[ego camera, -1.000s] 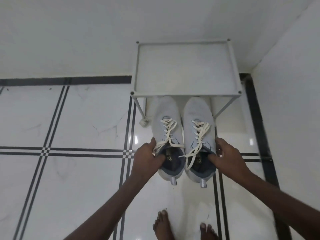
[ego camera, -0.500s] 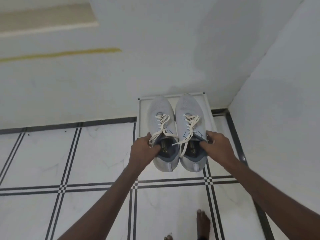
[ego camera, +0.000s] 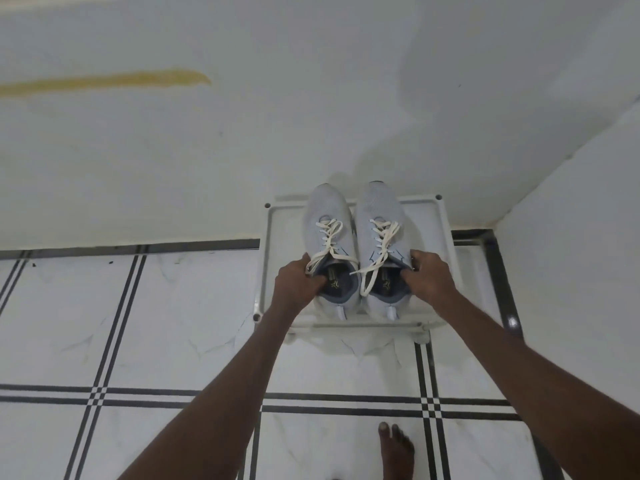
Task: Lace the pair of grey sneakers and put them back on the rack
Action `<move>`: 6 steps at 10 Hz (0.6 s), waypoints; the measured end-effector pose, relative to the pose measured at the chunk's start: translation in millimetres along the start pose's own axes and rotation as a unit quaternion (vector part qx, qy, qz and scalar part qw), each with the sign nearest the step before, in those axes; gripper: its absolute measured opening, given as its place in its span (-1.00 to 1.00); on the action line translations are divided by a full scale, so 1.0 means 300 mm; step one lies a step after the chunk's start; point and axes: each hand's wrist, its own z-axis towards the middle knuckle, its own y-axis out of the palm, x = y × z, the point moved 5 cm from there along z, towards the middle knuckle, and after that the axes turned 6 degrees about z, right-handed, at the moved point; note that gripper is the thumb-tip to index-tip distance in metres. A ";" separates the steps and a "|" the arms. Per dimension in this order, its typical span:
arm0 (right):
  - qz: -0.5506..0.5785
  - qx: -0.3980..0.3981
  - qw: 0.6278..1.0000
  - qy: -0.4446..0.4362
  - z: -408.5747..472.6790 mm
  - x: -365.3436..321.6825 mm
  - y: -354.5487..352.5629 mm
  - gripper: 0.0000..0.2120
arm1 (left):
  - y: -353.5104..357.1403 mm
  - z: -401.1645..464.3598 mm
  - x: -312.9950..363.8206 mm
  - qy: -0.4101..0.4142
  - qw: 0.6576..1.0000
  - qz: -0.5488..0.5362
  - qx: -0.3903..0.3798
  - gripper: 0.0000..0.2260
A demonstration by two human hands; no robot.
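Two grey sneakers with cream laces sit side by side over the top shelf of the white rack (ego camera: 440,216), toes toward the wall. My left hand (ego camera: 294,284) grips the collar of the left sneaker (ego camera: 327,216), thumb inside the opening. The right sneaker (ego camera: 379,209) is held the same way by my right hand (ego camera: 429,277). Loose lace ends hang over both shoe openings. I cannot tell whether the soles rest on the shelf or hover just above it.
The rack stands in a corner, with a white wall (ego camera: 311,116) behind it and another wall (ego camera: 571,254) on the right. White floor tiles (ego camera: 173,323) with black lines lie in front. A bare foot (ego camera: 396,448) stands near the bottom edge.
Both hands carried the sneakers up from in front of the rack's lower level and forward over its top shelf. The view moved back from the rack.
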 end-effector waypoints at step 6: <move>-0.016 -0.037 0.998 0.052 0.224 0.172 0.188 -0.67 | 0.204 0.262 -0.149 -0.006 0.998 0.045 -0.039 -0.59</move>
